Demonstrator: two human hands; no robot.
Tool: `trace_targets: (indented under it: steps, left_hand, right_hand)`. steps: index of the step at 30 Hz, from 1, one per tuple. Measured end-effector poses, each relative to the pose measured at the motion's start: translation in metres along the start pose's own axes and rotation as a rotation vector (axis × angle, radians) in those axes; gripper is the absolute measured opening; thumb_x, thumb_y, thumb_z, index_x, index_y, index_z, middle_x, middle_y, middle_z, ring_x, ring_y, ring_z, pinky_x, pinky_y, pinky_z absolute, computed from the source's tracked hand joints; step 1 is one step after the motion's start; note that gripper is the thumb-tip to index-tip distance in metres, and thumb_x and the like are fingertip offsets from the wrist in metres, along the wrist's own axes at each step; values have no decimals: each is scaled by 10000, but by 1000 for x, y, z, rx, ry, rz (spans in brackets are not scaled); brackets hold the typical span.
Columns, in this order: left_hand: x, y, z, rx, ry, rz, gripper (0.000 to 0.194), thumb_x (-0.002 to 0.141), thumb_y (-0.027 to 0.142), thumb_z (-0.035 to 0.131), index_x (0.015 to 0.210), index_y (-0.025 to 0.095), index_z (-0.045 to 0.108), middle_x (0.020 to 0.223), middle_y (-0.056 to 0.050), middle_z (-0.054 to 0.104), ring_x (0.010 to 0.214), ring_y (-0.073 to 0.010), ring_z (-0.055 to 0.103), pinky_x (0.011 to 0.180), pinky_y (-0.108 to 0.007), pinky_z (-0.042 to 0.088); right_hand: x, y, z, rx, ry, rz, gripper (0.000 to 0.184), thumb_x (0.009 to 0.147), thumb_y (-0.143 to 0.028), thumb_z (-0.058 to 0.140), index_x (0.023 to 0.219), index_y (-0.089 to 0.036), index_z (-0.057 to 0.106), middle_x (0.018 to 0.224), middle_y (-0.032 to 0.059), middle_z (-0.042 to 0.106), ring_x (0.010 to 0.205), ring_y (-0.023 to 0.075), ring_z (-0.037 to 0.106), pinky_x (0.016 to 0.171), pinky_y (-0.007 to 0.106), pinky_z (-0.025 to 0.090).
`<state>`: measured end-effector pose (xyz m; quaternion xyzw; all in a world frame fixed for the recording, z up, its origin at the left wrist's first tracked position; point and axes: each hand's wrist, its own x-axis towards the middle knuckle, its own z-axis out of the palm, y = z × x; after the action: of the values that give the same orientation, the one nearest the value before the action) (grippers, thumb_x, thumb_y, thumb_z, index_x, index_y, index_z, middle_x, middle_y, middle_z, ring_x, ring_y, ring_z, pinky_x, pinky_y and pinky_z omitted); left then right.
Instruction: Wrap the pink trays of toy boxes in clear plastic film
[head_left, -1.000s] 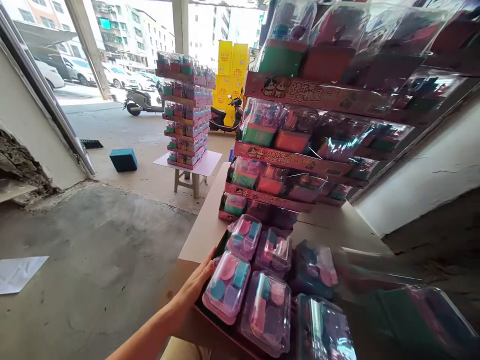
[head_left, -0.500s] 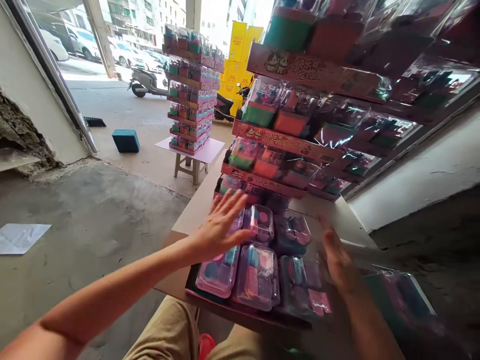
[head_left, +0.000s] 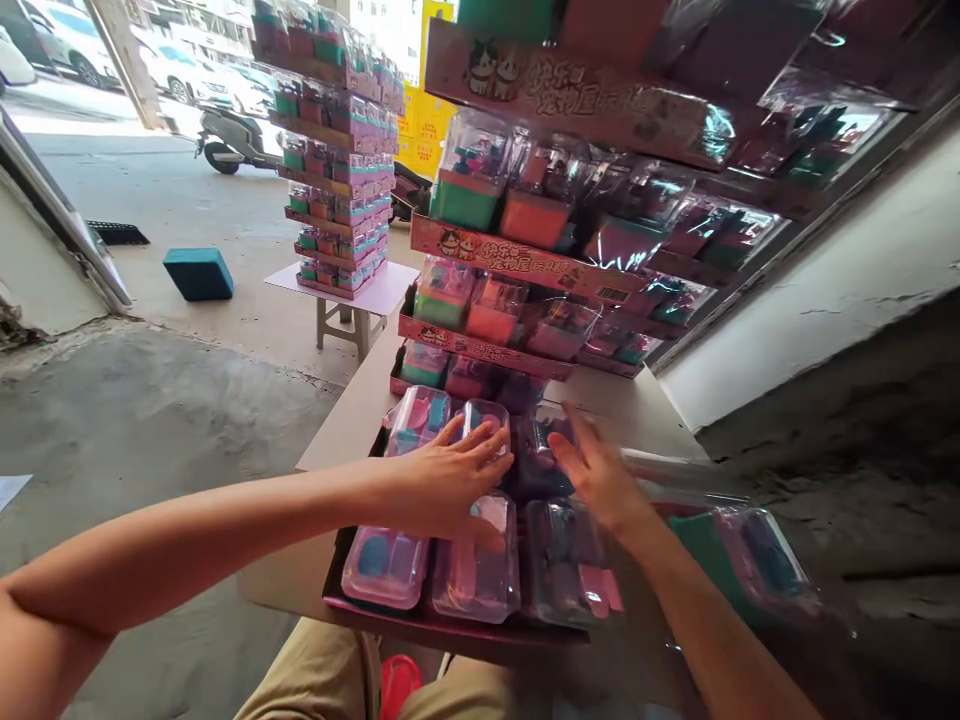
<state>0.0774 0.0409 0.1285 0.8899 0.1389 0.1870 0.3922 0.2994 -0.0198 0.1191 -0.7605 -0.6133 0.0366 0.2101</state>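
While your left grip [head_left: 442, 475] and right grip [head_left: 604, 485] spread empty, the clear boxes [head_left: 384, 568] seem light, slick, crushable.
Best hold their tray [head_left: 420, 622] by its walls.

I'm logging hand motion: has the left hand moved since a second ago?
Yes: against the stacked boxes behind, the left hand has moved right, over the tray.
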Motion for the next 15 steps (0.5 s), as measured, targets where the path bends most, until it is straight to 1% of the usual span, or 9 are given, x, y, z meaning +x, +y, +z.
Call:
trace_targets:
  steps: [2,3,4,6,8,10,12,14,15]
  left_hand:
    - [5,9,5,-48,38,45,518,694,342,701,1184,197,612,1360,-115,491,1316,-348,356,1127,-469,102]
    - [8,15,11,-64,34,82,490,708,310,690,1180,203,617,1338,-110,517,1288,-348,400,1122,-456,151]
    - [10,22,19,-80,12,128,487,727,294,673,1201,205,604,1338,-110,518,1270,-349,425,1111,-450,197]
    - [15,32,38,-122,-42,219,508,774,304,628,1267,208,551,1387,-115,458,1273,-366,415,1083,-468,258]
    - [20,36,60,-184,-49,242,470,810,331,577,1264,212,557,1429,-120,392,1303,-410,343,1066,-530,255]
    - [24,34,83,-280,-24,153,426,844,335,508,1252,230,570,1449,-116,355,1325,-445,263,1045,-599,231]
    - [28,27,106,-405,3,22,427,878,327,418,1281,255,541,1452,-102,350,1333,-456,215,1019,-645,229]
    - [31,20,131,-519,19,-69,458,902,328,335,1336,273,470,1437,-96,378,1320,-461,238,978,-667,276]
    - [33,17,144,-556,27,-96,476,903,342,325,1361,273,430,1418,-102,407,1301,-472,275,945,-671,317]
  right_hand:
    - [16,-3,-6,-6,-43,69,585,868,-483,398,1356,-160,380,1393,153,423,1283,276,402,1029,463,361]
    - [24,-6,-8,-22,-94,88,590,858,-481,425,1350,-157,385,1387,158,424,1274,282,410,1021,452,367]
    - [30,-8,-8,-43,-154,98,579,853,-470,443,1337,-155,398,1367,162,440,1248,284,438,1010,442,375]
    - [37,-13,-6,-92,-242,98,516,849,-420,462,1286,-146,442,1295,166,493,1169,284,505,974,429,399]
    - [38,-16,-2,-139,-240,56,425,839,-350,465,1207,-138,488,1215,158,534,1109,282,532,935,427,422]
    - [37,-14,1,-170,-194,-19,345,822,-297,455,1121,-138,516,1143,146,561,1085,281,528,897,427,442]
    - [34,-10,3,-185,-144,-92,306,810,-288,445,1069,-146,524,1081,136,575,1044,283,531,854,435,460]
    - [33,-5,5,-183,-83,-151,303,804,-294,441,1060,-153,518,1038,130,581,1002,284,536,825,443,466]
    - [33,-3,5,-178,-54,-179,304,802,-294,440,1063,-157,515,1021,126,584,983,282,539,818,442,466]
